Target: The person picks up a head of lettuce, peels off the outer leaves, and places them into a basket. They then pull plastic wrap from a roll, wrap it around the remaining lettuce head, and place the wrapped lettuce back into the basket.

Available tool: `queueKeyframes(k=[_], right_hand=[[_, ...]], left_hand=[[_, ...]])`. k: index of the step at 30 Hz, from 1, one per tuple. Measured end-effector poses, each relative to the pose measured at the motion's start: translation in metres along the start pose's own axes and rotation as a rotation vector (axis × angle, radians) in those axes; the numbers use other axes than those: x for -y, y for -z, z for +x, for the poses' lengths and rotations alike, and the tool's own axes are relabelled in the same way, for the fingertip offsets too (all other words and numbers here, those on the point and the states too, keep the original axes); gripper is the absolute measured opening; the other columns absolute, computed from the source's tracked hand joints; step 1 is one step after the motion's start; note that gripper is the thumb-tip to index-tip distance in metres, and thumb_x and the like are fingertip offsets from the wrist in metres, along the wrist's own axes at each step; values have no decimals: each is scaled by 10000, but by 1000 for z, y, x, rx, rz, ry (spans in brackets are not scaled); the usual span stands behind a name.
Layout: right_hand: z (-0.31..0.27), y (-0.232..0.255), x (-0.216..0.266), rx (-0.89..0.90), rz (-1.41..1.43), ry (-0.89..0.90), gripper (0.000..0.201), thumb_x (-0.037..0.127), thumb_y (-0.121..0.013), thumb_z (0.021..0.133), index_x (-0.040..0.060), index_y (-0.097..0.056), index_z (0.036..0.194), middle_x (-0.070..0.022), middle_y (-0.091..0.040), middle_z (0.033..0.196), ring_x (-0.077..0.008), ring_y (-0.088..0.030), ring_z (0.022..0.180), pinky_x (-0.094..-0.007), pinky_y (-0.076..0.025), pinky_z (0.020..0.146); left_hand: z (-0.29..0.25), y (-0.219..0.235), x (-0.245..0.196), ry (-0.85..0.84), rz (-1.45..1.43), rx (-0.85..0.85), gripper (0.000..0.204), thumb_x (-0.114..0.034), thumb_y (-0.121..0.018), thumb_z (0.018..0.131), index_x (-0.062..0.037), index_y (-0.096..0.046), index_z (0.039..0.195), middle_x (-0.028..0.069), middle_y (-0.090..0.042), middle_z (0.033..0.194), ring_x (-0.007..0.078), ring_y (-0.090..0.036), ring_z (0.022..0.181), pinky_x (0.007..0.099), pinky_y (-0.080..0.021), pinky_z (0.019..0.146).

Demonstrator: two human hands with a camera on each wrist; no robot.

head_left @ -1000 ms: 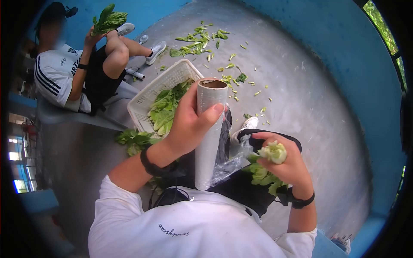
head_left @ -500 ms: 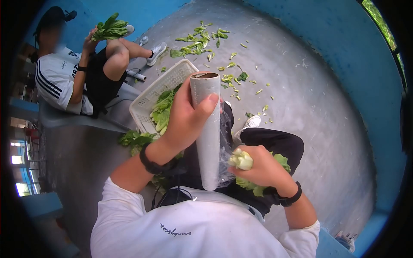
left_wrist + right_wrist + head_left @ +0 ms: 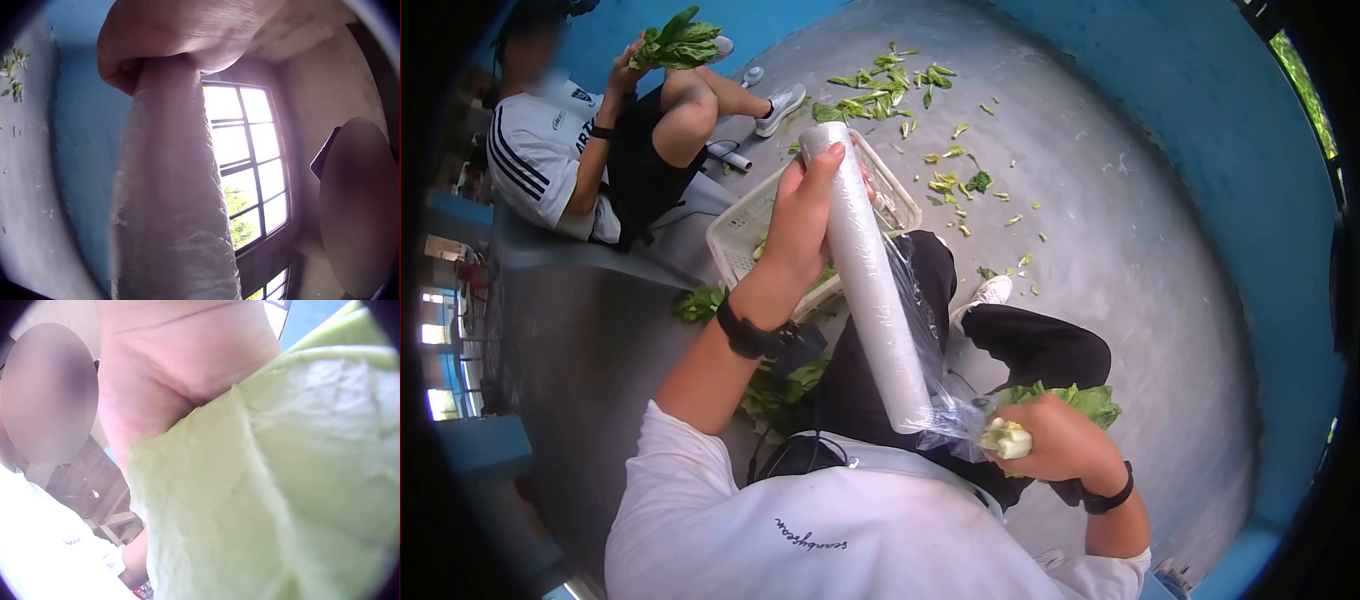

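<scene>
My left hand (image 3: pixel 793 230) grips a long roll of plastic wrap (image 3: pixel 872 290) near its upper end, and the roll slants down toward my lap. In the left wrist view the fingers curl around the roll (image 3: pixel 175 187). A strip of clear film (image 3: pixel 950 418) runs from the roll's lower end to my right hand (image 3: pixel 1062 438). That hand holds a bunch of leafy greens, its pale cut stem end (image 3: pixel 1007 440) pointing at the film and its leaves (image 3: pixel 1092 402) spreading out behind. A broad pale green leaf (image 3: pixel 250 506) fills much of the right wrist view.
Behind the roll stands a white plastic basket (image 3: pixel 730 240) with greens in it. More leaves (image 3: pixel 785 395) lie beside my leg. Leaf scraps (image 3: pixel 885 95) are scattered over the grey floor. At the left sits another person (image 3: pixel 550 150) holding a leafy bunch (image 3: pixel 677 42).
The roll has tilted from nearly upright, its top going left and up, its lower end right. My right hand moved left toward the roll, then down and right, with film stretched to it.
</scene>
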State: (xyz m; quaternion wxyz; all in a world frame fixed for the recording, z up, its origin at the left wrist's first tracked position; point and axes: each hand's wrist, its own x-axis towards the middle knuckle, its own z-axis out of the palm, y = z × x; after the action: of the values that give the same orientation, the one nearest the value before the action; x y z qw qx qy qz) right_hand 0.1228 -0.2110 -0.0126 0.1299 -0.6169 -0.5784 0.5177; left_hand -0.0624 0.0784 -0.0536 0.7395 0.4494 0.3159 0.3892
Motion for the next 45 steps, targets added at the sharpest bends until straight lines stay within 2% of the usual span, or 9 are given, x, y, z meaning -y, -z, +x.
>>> queueKeyframes(k=[16, 23, 29, 30, 33, 35, 38, 43, 45], right_hand=[[-63, 19, -21, 152, -216, -276, 323, 241, -806, 695, 47, -734, 944, -176, -704, 750, -362, -694, 719, -403, -553, 677], [-69, 20, -31, -64, 23, -434, 303, 197, -842, 702, 54, -710, 934, -151, -710, 751, -321, -707, 708, -365, -553, 698], [-42, 24, -33, -288, 259, -466, 286, 68, -842, 698, 23, -658, 912, -72, -686, 754, -147, -649, 692, -294, -513, 679], [-36, 27, -36, -312, 315, -476, 281, 62, -837, 702, 26, -648, 907, -49, -674, 759, -123, -628, 702, -290, -505, 678], [-25, 45, -24, -350, 491, -497, 231, 22, -791, 751, 40, -616, 901, 23, -619, 782, -74, -553, 742, -269, -471, 691], [-26, 52, -32, -347, 537, -409, 242, 14, -793, 759, 45, -615, 921, 31, -622, 810, -70, -554, 775, -267, -466, 705], [-30, 51, -38, -342, 596, -358, 257, 22, -805, 768, 47, -620, 945, 32, -626, 827, -67, -555, 783, -259, -464, 712], [-37, 54, -46, -288, 658, -303, 272, 44, -820, 782, 48, -633, 980, 29, -630, 844, -63, -559, 802, -258, -468, 720], [-41, 52, -51, -269, 673, -268, 274, 69, -824, 787, 48, -638, 987, 23, -641, 852, -69, -566, 805, -263, -477, 727]], left_hand=[[65, 143, 9, -192, -23, -449, 361, -310, -623, 973, -25, -542, 1178, 83, -610, 869, 165, -613, 733, 304, -532, 695], [90, 262, 85, -277, 824, -538, 383, -252, -713, 922, 7, -558, 1159, 112, -664, 1067, 256, -659, 958, 368, -506, 849], [107, 287, 153, 191, 1500, -214, 862, -388, -751, 871, 39, -341, 1498, 277, -530, 1400, 378, -555, 1263, 409, -447, 1060], [109, 283, 168, 404, 1737, -139, 1062, -438, -768, 833, 44, -175, 1571, 303, -419, 1493, 384, -486, 1341, 442, -406, 1121], [114, 219, 185, -75, 1634, -28, 929, -373, -758, 851, 5, -279, 1551, 263, -402, 1518, 385, -457, 1365, 466, -399, 1124], [94, 120, 147, -190, 1162, 166, 787, -299, -737, 875, -52, -367, 1525, 211, -437, 1500, 369, -454, 1374, 470, -407, 1119], [21, 7, 118, -16, 599, 579, 756, -243, -762, 862, -76, -404, 1507, 140, -455, 1498, 288, -437, 1401, 442, -410, 1119], [-28, -76, 132, 393, 148, 1074, 860, -278, -846, 795, -81, -420, 1516, 101, -428, 1562, 279, -350, 1478, 463, -349, 1166], [-34, -86, 134, 113, 290, 1114, 430, -192, -778, 868, -57, -649, 1256, 119, -628, 1360, 297, -429, 1431, 445, -368, 1149]])
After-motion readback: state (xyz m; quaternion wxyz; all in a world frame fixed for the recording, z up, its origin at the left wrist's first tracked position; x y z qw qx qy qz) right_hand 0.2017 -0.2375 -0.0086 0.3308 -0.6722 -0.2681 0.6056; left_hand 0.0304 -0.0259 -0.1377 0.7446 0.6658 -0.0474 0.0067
